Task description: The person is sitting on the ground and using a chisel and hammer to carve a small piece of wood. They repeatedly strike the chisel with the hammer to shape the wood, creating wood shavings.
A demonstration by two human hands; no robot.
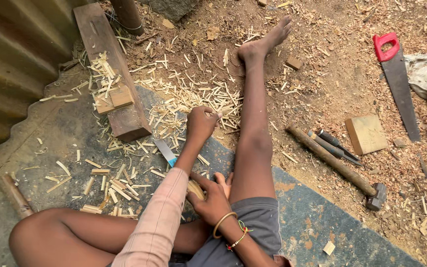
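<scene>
Nearest the viewer, on the blue-grey mat (312, 217), the right hand (212, 200), ringed at the wrist by bangles, is pressed against the inner thigh. Its fingers (201, 184) are curled tight around a bundle of splints (194, 189), of which only the pale ends show. Just beyond it, a flat blade with a blue handle (166, 151) is laid on the mat among short offcuts.

Farther out, the left hand (201, 123), at the end of a pink sleeve, is stretched over the loose splints (208, 99) that are scattered where mat meets dirt. Its fingers are closed into a fist, and at least one splint is seen sticking out to the right; how many are held cannot be told.

As a judgement, the gathering is best done with splints picked lengthwise and all turned one way, so that they can be slid in beside the bundle with ends level. The bundle should be kept firmly pinched, and the blade's edge kept away from the forearm passing over it.

To the left, a dark wooden block (109, 74) carries more offcuts. To the right, a hammer (339, 165), two chisels (334, 146) and a square wooden block (366, 133) are laid on the dirt, and farthest off a handsaw (397, 81) with a red handle.
</scene>
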